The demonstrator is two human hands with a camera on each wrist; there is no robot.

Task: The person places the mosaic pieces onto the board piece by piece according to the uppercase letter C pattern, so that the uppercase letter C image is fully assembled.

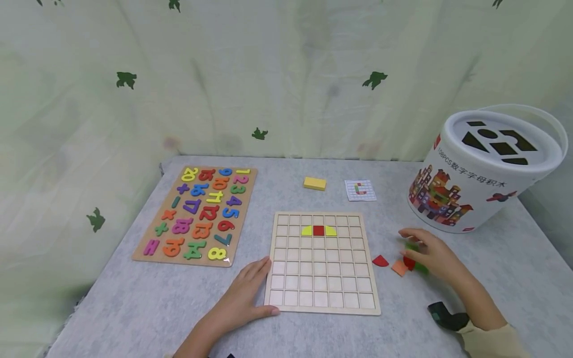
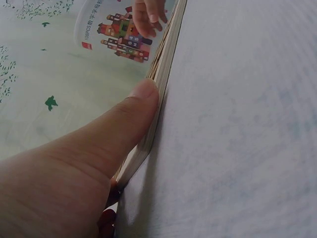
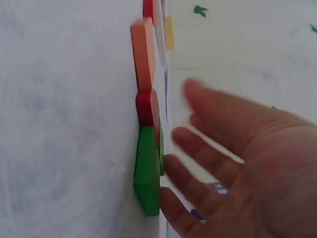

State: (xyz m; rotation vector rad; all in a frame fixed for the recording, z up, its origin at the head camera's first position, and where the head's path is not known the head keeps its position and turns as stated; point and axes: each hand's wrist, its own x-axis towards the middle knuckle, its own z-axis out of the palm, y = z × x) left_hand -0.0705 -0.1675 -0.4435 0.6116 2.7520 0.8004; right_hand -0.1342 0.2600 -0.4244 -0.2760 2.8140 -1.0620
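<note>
My left hand rests at the near-left corner of a wooden grid board. Its straight thumb touches the front edge, and the other fingers lie along the left side. A red square block sits in the second row of the board, between two yellow rounded blocks. Right of the board, my right hand hovers over a small group of blocks with loosely bent fingers and nothing in them. Below it are an orange square block, a red block and green blocks, partly hidden in the head view.
A red quarter-round block lies by the board's right edge. Behind the board are a yellow block and a pattern card. A number puzzle board lies left; a white bucket with a slotted lid stands back right.
</note>
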